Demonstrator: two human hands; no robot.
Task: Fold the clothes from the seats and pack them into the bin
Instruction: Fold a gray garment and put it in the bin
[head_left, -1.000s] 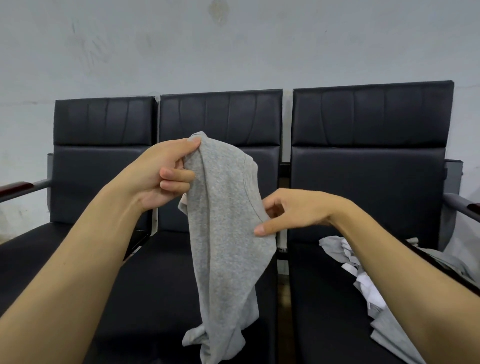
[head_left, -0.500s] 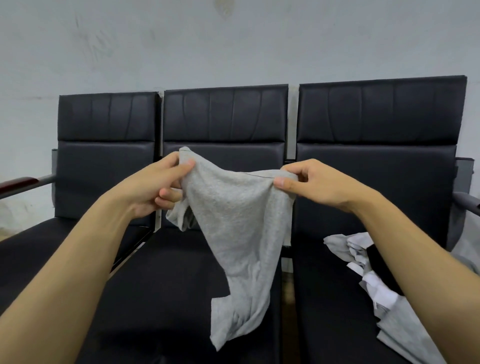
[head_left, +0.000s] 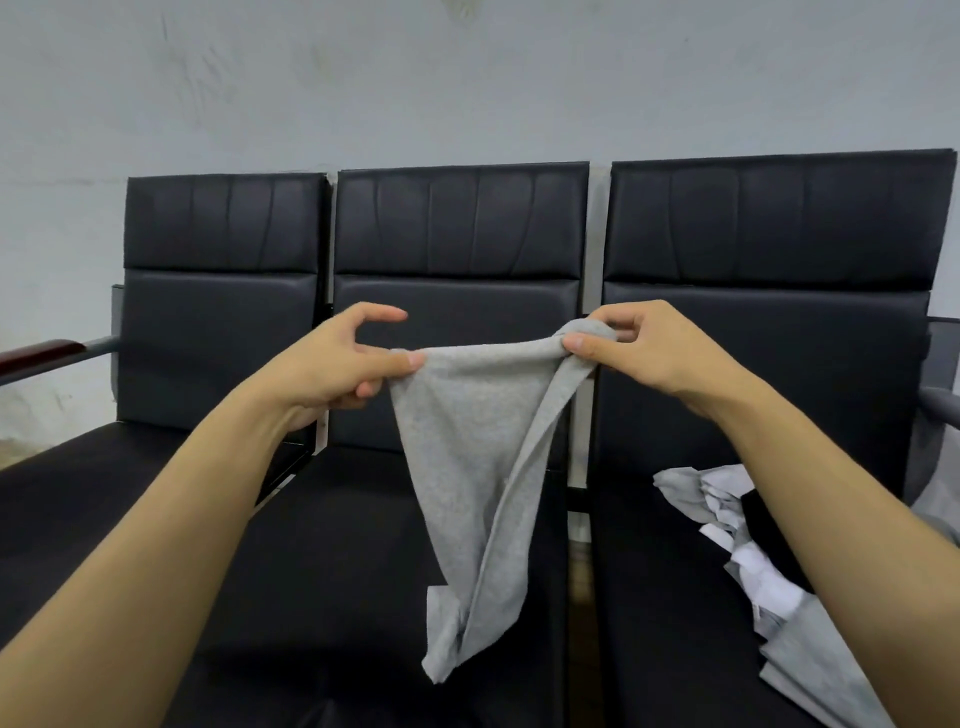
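Your right hand (head_left: 649, 348) now pinches the soft grey cloth (head_left: 472, 467) too, and your hands stretch its top edge wider.

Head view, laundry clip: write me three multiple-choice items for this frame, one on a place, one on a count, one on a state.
1. Where does the heap of unfolded clothes lie?
A. left seat
B. middle seat
C. right seat

2. How many black seats stand in the row?
A. two
B. three
C. four

3. How is the grey garment held?
A. pinched at its top edge by both hands, hanging free
B. spread flat on a seat
C. gripped by one hand only

Answers:
1. C: the grey, white and black heap sits on the right seat, under the right forearm.
2. B: three backrests stand side by side against the wall.
3. A: the left hand and the right hand each pinch a top corner, and the cloth hangs in front of the middle seat.
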